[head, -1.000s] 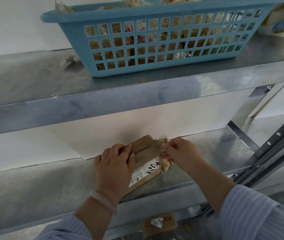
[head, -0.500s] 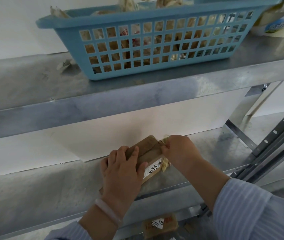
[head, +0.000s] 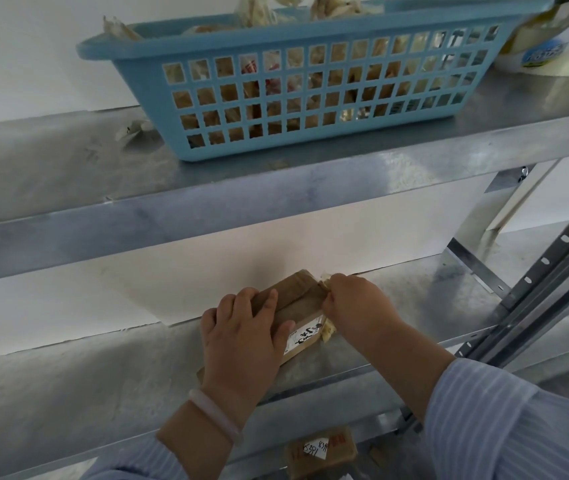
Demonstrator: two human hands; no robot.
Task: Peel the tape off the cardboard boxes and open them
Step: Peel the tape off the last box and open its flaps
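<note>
Item: cardboard box (head: 298, 304), small and flat, lying on the middle shelf (head: 103, 393) close to its near edge, between my two hands

Left hand (head: 241, 337): spread over the box's left half, fingers curled on its far edge, thumb beside the white label (head: 305, 339), holding it down

Right hand (head: 354, 303): at the far right corner, pinching a crumpled end of tape (head: 323, 276)

Handling, as I judge it: box light, stiff but crushable; tape thin, sticky, apt to tear. I would take it close to the cardboard and pull low along the seam

Not made out: the right fingertips, how much tape remains, the label's writing. The box's left end is under my palm; a second box (head: 321, 452) below is half cut off by the shelf
</note>
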